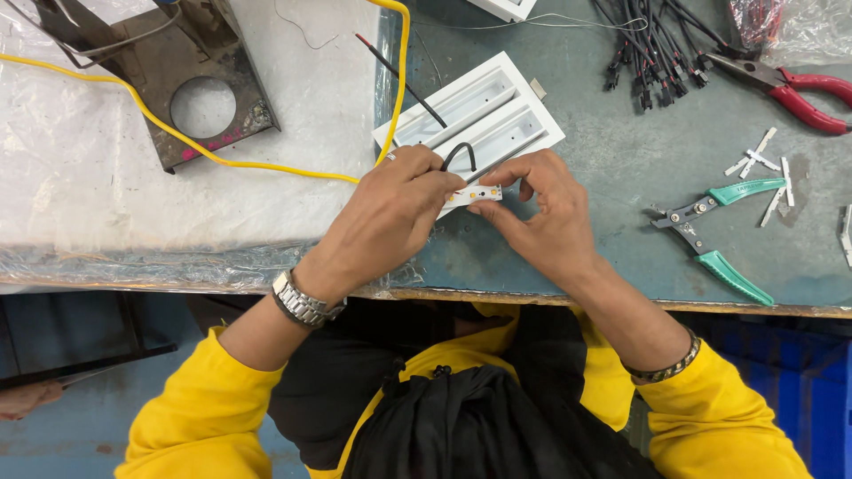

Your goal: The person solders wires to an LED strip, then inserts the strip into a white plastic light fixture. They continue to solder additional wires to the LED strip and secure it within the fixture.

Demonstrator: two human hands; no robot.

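Near the tabletop point(621, 177) edge, the left hand point(386, 222) and right hand point(541, 213) pinch a small white LED strip point(475, 193) between their fingers, its black wire point(457, 156) looping up. Just behind lies a white two-channel housing point(470, 111); green pliers point(719, 235) rest to the right, red pliers point(799, 93) and black leads point(652, 49) farther back.

On my worktop point(621, 160): two pliers, one red-handled point(794, 93), one green-handled point(714, 235); one white housing point(470, 111); one yellow cable point(222, 151); one metal plate point(191, 89); one bundle of black wires point(652, 44).

LED strip point(474, 194) lies before the housing point(470, 111), pliers point(715, 232) to its right.
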